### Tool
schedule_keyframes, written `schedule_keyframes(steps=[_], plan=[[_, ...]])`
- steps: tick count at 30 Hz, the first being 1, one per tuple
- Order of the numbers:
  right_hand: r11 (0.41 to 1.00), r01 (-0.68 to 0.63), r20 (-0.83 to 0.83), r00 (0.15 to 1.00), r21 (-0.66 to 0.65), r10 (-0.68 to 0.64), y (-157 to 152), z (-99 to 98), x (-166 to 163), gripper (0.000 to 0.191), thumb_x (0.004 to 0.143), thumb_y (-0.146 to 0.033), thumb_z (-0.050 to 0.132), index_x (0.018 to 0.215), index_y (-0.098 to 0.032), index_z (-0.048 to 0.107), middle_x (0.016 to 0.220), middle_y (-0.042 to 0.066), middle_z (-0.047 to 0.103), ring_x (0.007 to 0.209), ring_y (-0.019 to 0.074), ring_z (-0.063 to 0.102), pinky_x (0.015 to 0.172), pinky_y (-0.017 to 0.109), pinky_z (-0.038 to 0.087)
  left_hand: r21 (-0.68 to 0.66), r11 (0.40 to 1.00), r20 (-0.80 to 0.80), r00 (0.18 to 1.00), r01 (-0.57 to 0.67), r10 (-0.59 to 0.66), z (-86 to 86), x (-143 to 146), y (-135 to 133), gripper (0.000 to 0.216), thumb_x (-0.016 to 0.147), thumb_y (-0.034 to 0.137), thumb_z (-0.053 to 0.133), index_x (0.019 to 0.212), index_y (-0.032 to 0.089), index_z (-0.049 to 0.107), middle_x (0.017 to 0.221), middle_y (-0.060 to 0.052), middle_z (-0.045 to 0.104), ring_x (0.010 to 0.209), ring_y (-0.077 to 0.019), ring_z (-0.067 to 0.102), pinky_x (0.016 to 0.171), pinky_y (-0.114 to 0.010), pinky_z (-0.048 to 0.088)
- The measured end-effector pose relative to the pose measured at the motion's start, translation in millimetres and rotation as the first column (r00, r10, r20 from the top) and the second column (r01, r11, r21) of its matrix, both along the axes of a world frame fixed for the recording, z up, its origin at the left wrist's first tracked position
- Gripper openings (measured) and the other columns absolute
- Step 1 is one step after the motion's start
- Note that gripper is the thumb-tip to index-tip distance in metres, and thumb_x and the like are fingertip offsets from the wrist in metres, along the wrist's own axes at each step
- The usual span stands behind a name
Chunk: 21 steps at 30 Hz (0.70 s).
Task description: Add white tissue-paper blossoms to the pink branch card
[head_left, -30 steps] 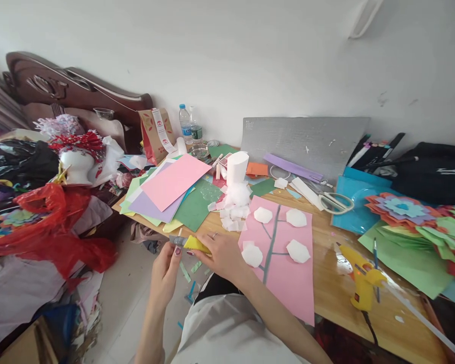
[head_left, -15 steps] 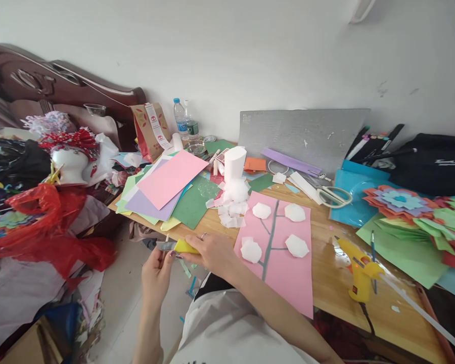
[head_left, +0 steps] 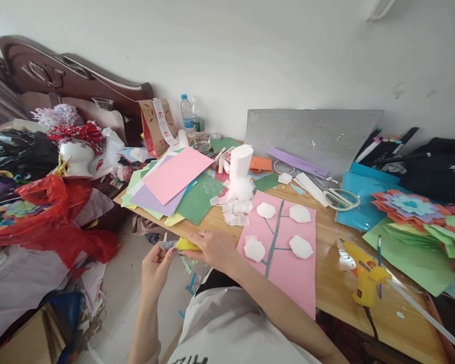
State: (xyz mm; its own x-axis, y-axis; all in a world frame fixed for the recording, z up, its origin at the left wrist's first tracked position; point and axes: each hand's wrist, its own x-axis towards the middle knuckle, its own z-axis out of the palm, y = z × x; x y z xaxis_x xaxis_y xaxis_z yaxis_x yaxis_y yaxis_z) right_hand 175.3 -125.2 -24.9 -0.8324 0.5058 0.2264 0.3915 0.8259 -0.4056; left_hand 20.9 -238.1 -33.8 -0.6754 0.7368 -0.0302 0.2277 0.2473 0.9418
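My right hand [head_left: 212, 247] is closed round the yellow handle of a utility knife [head_left: 185, 244]. The knife's grey blade points left, over the fingers of my left hand [head_left: 157, 263]. My left hand is closed in a pinch at the blade; a small pale tip [head_left: 166, 236] of something thin sticks up just behind the blade, and its rest is hidden by the fingers. Both hands are above the floor, in front of the table edge. To their right lies a pink sheet [head_left: 288, 268] with a drawn grey branch and several white paper shapes.
A white paper roll [head_left: 241, 161] stands behind small white paper pieces [head_left: 237, 212]. Coloured sheets [head_left: 178, 174] are stacked at the table's left. Scissors [head_left: 341, 199], a yellow glue gun [head_left: 364, 273] with its cord, and layered paper flowers [head_left: 409, 205] occupy the right side.
The view has turned slightly left, so the table appears shifted right. Both hands keep nearly the same pose, with the knife still at the left fingers.
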Motion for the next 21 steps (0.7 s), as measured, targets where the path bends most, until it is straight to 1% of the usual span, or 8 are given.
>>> schedule_keyframes(steps=[2,5,8,11,16,21], plan=[[1.0,-0.007,0.01,1.0,0.01,0.007,0,-0.8,-1,0.04,0.095,-0.056,0.053,0.115,-0.023,0.064,0.083,0.005,0.073,0.076,0.0185,0.068,0.057,0.027,0.03,-0.02,1.0,0.0,1.0,-0.012,0.012,-1.8,-2,0,0.047,0.063,0.062,0.071,0.062,0.019,0.051,0.054,0.008,0.027,0.052,-0.0083,0.021,0.048,-0.022,0.018],[0.998,-0.014,0.03,0.999,0.054,0.012,1,0.1,-4,0.045,0.096,-0.06,0.047,0.11,-0.021,0.066,0.081,0.007,0.072,0.074,0.0185,0.067,0.059,0.028,0.031,-0.027,1.0,0.03,0.999,-0.017,0.018,-5.6,-6,-1,0.047,0.063,0.06,0.073,0.06,0.019,0.049,0.054,0.008,0.027,0.052,-0.0079,0.021,0.047,-0.022,0.015],[0.993,-0.028,0.062,0.998,0.113,0.021,2,2.2,-9,0.05,0.096,-0.062,0.041,0.112,-0.021,0.065,0.081,0.008,0.07,0.074,0.0186,0.066,0.06,0.028,0.032,-0.029,0.999,0.08,0.996,-0.032,0.035,-9.6,-9,-1,0.049,0.063,0.06,0.073,0.06,0.02,0.044,0.053,0.008,0.025,0.05,-0.0069,0.019,0.046,-0.021,0.013],[0.986,-0.054,0.107,0.994,0.16,0.037,3,3.4,-14,0.051,0.098,-0.063,0.036,0.113,-0.022,0.063,0.083,0.008,0.07,0.074,0.0188,0.066,0.059,0.029,0.032,-0.029,0.998,0.15,0.987,-0.047,0.051,-12.4,-9,0,0.052,0.062,0.063,0.073,0.061,0.021,0.041,0.05,0.01,0.024,0.047,-0.0055,0.017,0.043,-0.02,0.012],[0.983,-0.063,0.138,0.99,0.17,0.039,5,4.9,-20,0.054,0.098,-0.063,0.032,0.107,-0.021,0.064,0.081,0.008,0.069,0.075,0.0188,0.066,0.059,0.029,0.033,-0.031,0.996,0.27,0.959,-0.079,0.085,-13.8,-5,3,0.059,0.058,0.066,0.075,0.061,0.023,0.035,0.047,0.013,0.02,0.041,-0.0029,0.015,0.04,-0.019,0.01],[0.978,-0.084,0.181,0.982,0.194,0.048,8,8.9,-20,0.054,0.1,-0.06,0.03,0.115,-0.019,0.06,0.086,0.011,0.069,0.082,0.0198,0.067,0.064,0.028,0.038,-0.027,0.993,0.375,0.92,-0.112,0.114,-13.4,0,8,0.066,0.051,0.068,0.079,0.061,0.025,0.03,0.044,0.015,0.02,0.037,-0.0013,0.014,0.036,-0.016,0.01]])
